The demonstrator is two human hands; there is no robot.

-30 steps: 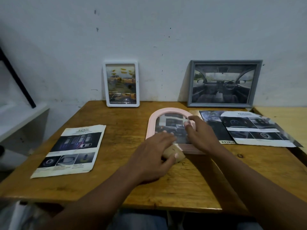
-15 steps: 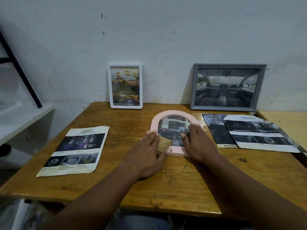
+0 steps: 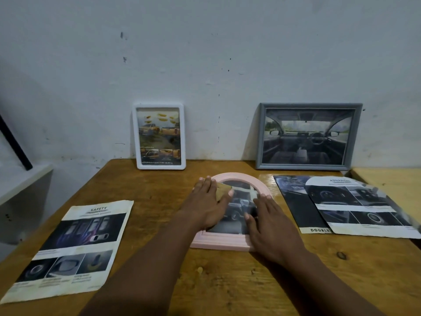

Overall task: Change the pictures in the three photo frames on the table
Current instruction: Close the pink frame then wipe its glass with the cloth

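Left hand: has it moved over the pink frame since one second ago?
Yes: left hand slid up the pink arched frame, from near edge toward arched top.

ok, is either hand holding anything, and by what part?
Nothing is gripped. The left hand presses a tan pad flat onto the glass of the pink frame near its arch; the right hand lies flat on its lower right side.

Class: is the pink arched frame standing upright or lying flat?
Lying flat: the pink arched frame lies face up on the table, with the left hand and right hand resting on it.
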